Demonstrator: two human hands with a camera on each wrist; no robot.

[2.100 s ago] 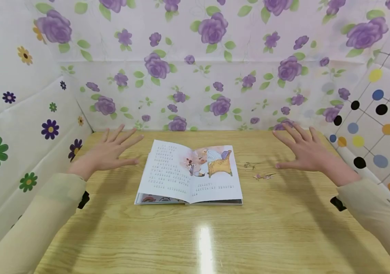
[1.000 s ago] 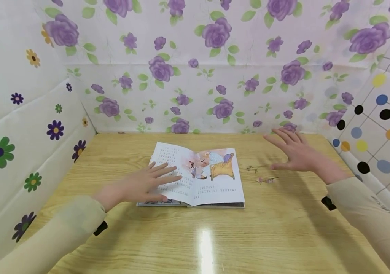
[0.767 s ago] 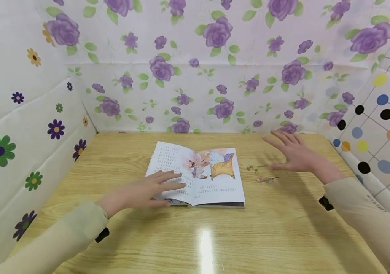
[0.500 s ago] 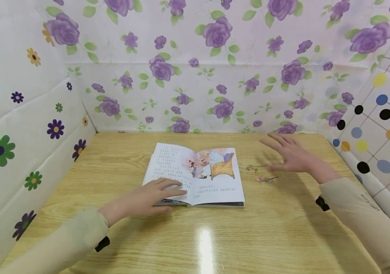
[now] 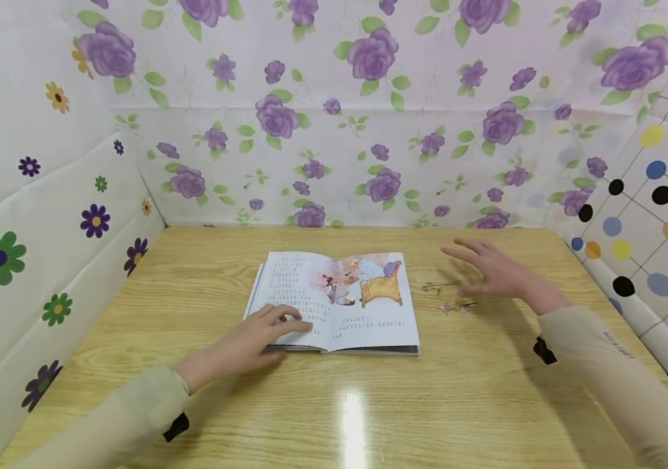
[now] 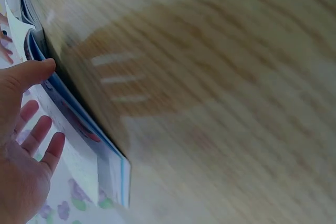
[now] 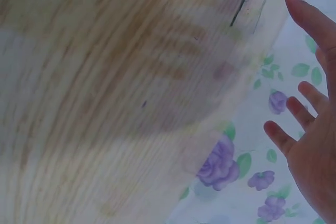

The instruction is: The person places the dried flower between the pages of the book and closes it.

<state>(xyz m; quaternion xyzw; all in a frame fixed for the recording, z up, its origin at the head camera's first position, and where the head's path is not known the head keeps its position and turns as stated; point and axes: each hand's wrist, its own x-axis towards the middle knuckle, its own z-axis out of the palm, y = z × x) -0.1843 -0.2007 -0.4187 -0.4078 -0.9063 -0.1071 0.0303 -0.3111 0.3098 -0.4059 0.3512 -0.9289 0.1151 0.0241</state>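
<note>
An illustrated book (image 5: 369, 326) lies open on the wooden table, text on its left page and a colored picture on the right. My left hand (image 5: 246, 339) is over the lower left corner of the left page, fingers spread and slightly bent. In the left wrist view its thumb (image 6: 39, 71) is right at the book's edge, apart from the other fingers. To the right of the book lie two dried flower sprigs, one pinkish sprig (image 5: 457, 307) and one thin sprig (image 5: 436, 286). My right hand (image 5: 500, 277) hovers just beyond them, holding nothing, fingers loosely extended.
The wooden table (image 5: 427, 404) stands against a back wall covered in purple-rose cloth (image 5: 334, 163). Patterned side panels close it in, a flower-print panel (image 5: 46, 260) on the left and a dotted panel (image 5: 650, 247) on the right.
My left hand has come from left of the book onto its lower left page, fingers bending slightly. That page now lies flatter. My right hand has drifted left and lower toward the sprigs.
</note>
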